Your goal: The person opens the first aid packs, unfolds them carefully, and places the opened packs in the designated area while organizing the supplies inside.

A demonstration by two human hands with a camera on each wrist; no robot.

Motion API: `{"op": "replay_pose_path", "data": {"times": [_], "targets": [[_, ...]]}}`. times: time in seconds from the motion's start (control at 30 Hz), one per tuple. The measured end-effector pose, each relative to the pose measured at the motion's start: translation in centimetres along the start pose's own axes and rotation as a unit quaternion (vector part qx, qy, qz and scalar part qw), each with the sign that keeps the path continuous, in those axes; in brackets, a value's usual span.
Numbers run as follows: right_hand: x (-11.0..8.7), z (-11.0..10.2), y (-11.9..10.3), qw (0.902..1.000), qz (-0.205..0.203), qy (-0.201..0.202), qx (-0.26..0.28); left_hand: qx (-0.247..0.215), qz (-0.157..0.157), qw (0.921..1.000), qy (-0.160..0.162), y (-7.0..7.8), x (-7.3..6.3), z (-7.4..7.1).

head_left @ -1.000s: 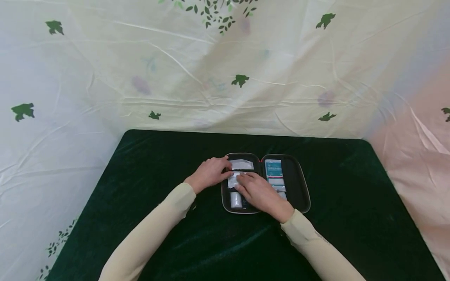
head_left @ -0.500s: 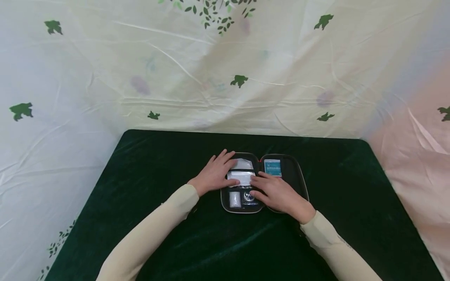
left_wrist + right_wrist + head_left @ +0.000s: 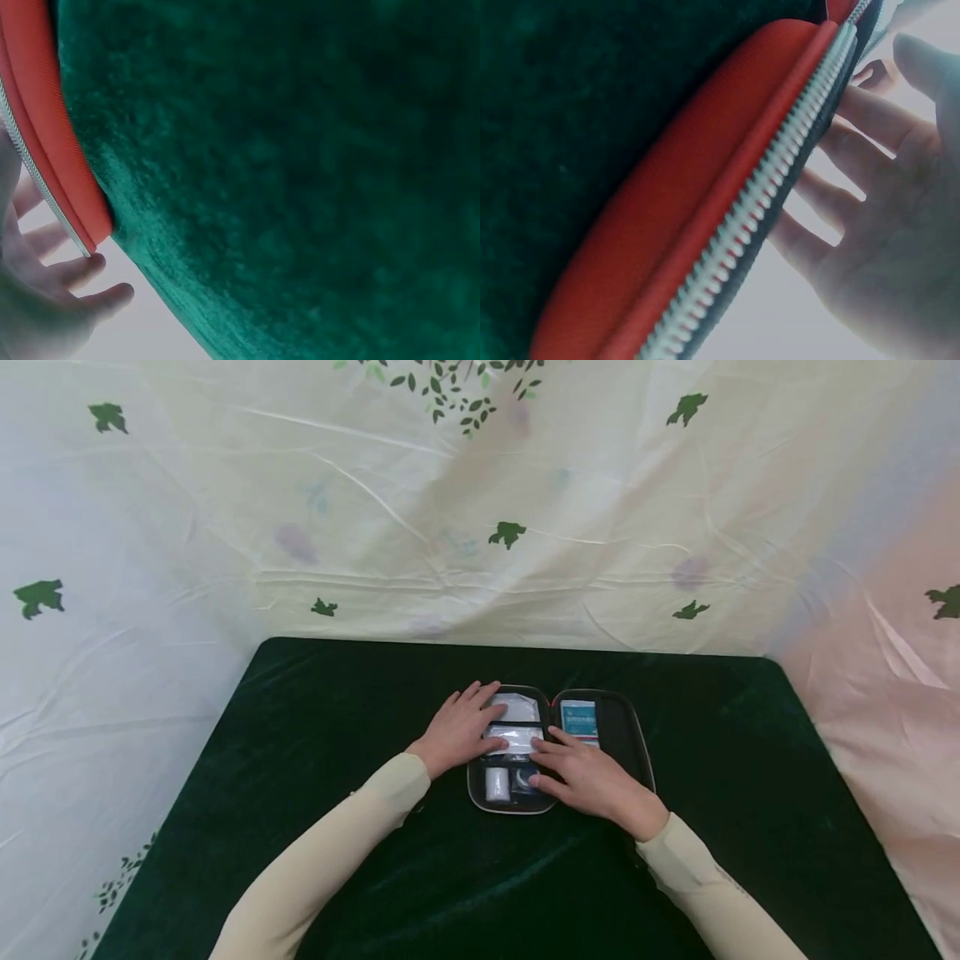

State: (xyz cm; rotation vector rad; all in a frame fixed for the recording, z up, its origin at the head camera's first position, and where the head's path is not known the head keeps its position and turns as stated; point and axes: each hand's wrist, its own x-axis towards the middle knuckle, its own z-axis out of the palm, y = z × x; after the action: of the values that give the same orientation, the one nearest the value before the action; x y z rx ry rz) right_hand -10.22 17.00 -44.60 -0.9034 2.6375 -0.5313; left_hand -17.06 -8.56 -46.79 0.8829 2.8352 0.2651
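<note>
A zip-up case [image 3: 628,735] lies unfolded on the table, black inside; the right wrist view shows its red shell [image 3: 682,172] and pale zipper [image 3: 757,195]. Its left half holds two white packets, an upper one [image 3: 516,706] and a lower one [image 3: 519,740], plus a white wrapped roll [image 3: 497,785] and a clear-wrapped piece [image 3: 521,779]. My left hand [image 3: 459,728] rests across the left rim, fingers spread, thumb at the lower packet. My right hand [image 3: 592,777] lies over the fold with fingertips beside that packet, partly hiding a blue-and-white packet [image 3: 579,718] in the right half.
Dark green velvet cloth [image 3: 360,693] covers the table beneath the case. A pale curtain [image 3: 420,510] printed with green leaf and bird-like shapes hangs behind and along both sides. The table's far edge runs behind the case.
My right hand has drawn back rightward off the lower white packet, exposing the clear-wrapped piece and covering part of the blue-and-white packet. My left fingers have straightened and spread over the left rim.
</note>
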Motion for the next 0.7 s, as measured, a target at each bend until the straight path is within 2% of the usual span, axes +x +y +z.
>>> {"op": "replay_pose_path", "data": {"times": [0.2, 0.43, 0.6, 0.7], "targets": [[0.1, 0.2, -0.1, 1.0, 0.005, 0.002, 0.006, -0.002, -0.001, 1.0, 0.0, 0.0, -0.3, -0.3], [0.2, 0.3, -0.1, 0.9997, 0.016, -0.004, 0.018, -0.027, 0.0, 0.9995, 0.013, -0.2, -0.4, -0.1], [0.1, 0.5, -0.3, 0.9998, 0.005, 0.009, 0.014, -0.029, -0.011, 0.9994, -0.015, -0.3, -0.8, -0.4], [-0.4, 0.4, -0.3, 0.9994, -0.003, 0.033, 0.011, -0.036, -0.018, 0.9988, -0.027, -0.3, -1.5, -0.9]]}}
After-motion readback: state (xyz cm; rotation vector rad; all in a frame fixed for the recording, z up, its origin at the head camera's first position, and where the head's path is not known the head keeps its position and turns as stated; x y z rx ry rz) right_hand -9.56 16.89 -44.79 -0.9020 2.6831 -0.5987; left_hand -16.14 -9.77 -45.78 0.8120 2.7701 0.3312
